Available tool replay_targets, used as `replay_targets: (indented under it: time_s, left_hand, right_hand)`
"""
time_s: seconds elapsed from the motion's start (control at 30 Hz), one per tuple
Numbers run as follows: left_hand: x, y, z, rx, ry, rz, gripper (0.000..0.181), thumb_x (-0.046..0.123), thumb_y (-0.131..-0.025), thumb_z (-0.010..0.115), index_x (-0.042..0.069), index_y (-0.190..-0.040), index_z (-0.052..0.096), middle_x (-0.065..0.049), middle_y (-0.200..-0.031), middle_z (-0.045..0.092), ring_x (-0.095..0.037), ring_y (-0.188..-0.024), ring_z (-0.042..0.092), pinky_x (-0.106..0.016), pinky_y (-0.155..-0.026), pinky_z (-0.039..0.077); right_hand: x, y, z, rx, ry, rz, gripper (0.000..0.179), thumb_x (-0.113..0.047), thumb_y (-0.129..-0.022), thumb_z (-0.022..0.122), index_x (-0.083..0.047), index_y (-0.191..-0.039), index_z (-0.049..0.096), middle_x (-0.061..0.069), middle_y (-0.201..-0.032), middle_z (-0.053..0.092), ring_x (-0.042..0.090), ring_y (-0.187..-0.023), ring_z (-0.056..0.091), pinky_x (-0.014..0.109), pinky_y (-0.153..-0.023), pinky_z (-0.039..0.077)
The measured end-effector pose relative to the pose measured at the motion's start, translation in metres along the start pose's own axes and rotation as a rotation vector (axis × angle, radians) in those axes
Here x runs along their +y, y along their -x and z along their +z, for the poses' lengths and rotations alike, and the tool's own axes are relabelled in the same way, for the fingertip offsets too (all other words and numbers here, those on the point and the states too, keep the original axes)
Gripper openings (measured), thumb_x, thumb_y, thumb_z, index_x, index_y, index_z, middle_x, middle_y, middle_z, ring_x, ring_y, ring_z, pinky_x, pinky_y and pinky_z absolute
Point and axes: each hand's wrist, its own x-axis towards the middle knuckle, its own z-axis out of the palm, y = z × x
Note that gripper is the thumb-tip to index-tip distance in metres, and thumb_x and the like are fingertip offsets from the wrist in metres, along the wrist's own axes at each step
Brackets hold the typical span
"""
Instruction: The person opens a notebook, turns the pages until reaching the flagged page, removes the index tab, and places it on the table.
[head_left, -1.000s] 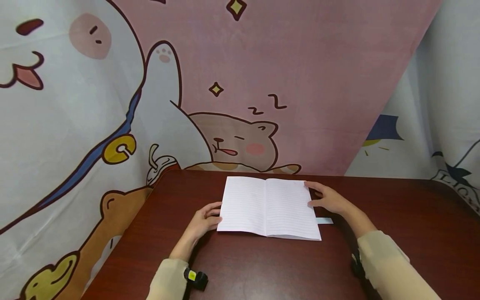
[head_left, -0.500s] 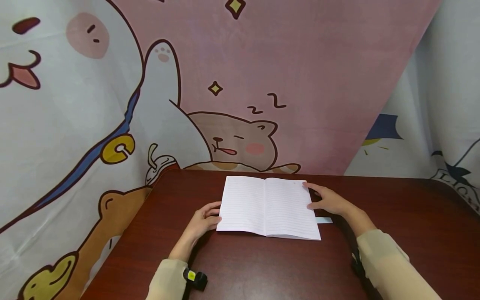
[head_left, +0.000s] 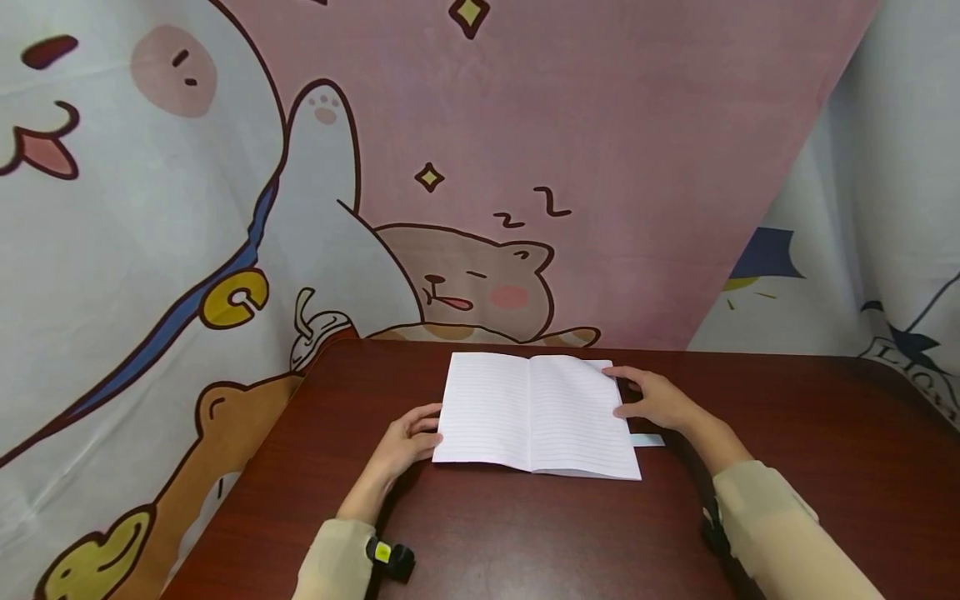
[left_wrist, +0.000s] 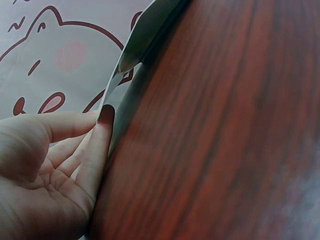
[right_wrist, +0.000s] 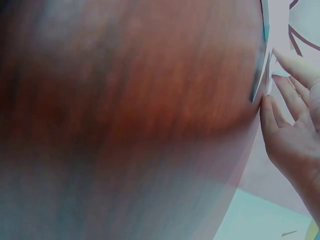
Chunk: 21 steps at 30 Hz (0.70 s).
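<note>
A glossy reddish-brown wood-grain worktop (head_left: 840,442), bearing a pale sheen (head_left: 555,533) at its near side, stands before a pink-and-white fabric backdrop (head_left: 637,167) printed with a sleeping cartoon animal (head_left: 480,271), a yellow bell (head_left: 219,302) and four-pointed stars (head_left: 469,15).

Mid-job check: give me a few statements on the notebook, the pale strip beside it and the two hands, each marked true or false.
1. The notebook lies open on the table. True.
2. Only one hand touches the notebook. False: the left hand and the right hand both touch it.
3. The pale strip sticks out past the notebook's right edge. True.
4. The notebook is unlined. False: it is ruled.
5. The left hand is at the notebook's left edge. True.
</note>
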Motion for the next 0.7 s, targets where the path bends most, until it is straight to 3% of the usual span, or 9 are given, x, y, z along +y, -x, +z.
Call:
replay_targets:
  time_s: [0.23, 0.37, 0.5, 0.6, 0.7]
  left_hand:
    - [0.0005, 0.0014, 0.0001, -0.003, 0.002, 0.004, 0.052, 0.000, -0.095, 0.062, -0.001, -0.144, 0.047, -0.029, -0.131, 0.060, -0.010, -0.092, 0.067, -0.026, -0.078, 0.057]
    - [-0.0002, 0.0014, 0.0008, -0.003, 0.002, 0.000, 0.051, 0.000, -0.094, 0.062, -0.001, -0.144, 0.048, -0.027, -0.130, 0.061, -0.010, -0.092, 0.067, -0.026, -0.078, 0.057]
    - [-0.0009, 0.0012, 0.0013, -0.002, 0.000, -0.005, 0.051, 0.000, -0.094, 0.062, 0.000, -0.143, 0.048, -0.027, -0.129, 0.062, -0.010, -0.091, 0.067, -0.026, -0.078, 0.058]
    - [-0.0006, 0.0011, 0.0011, -0.002, 0.000, -0.003, 0.051, -0.001, -0.094, 0.062, -0.001, -0.144, 0.048, -0.027, -0.130, 0.061, -0.010, -0.091, 0.067, -0.027, -0.078, 0.058]
    - [0.0002, 0.0008, 0.0007, -0.005, 0.002, 0.001, 0.052, -0.001, -0.095, 0.061, -0.001, -0.144, 0.047, -0.028, -0.131, 0.060, -0.010, -0.092, 0.068, -0.028, -0.079, 0.058]
  right_hand:
    - [-0.0061, 0.0002, 0.0015, 0.057, 0.040, -0.044, 0.057, -0.005, -0.083, 0.078, 0.000, -0.136, 0.057, 0.029, -0.140, 0.055, 0.049, -0.131, 0.047, 0.061, -0.106, 0.041]
    - [-0.0088, 0.0015, 0.0019, 0.102, 0.032, -0.056, 0.049, -0.003, -0.084, 0.077, 0.001, -0.130, 0.061, 0.027, -0.131, 0.059, 0.045, -0.120, 0.055, 0.058, -0.100, 0.047]
    - [-0.0087, 0.0022, 0.0019, 0.119, 0.018, -0.043, 0.045, -0.002, -0.085, 0.075, -0.001, -0.128, 0.063, 0.020, -0.115, 0.065, 0.033, -0.102, 0.061, 0.042, -0.087, 0.055]
    - [-0.0086, 0.0018, 0.0011, 0.129, 0.009, -0.042, 0.043, 0.000, -0.085, 0.074, -0.002, -0.127, 0.064, 0.016, -0.106, 0.067, 0.027, -0.096, 0.062, 0.026, -0.079, 0.053]
    - [-0.0083, 0.0004, 0.0005, 0.150, -0.009, -0.042, 0.048, 0.002, -0.085, 0.073, 0.001, -0.131, 0.059, 0.018, -0.105, 0.067, 0.028, -0.096, 0.063, 0.024, -0.077, 0.053]
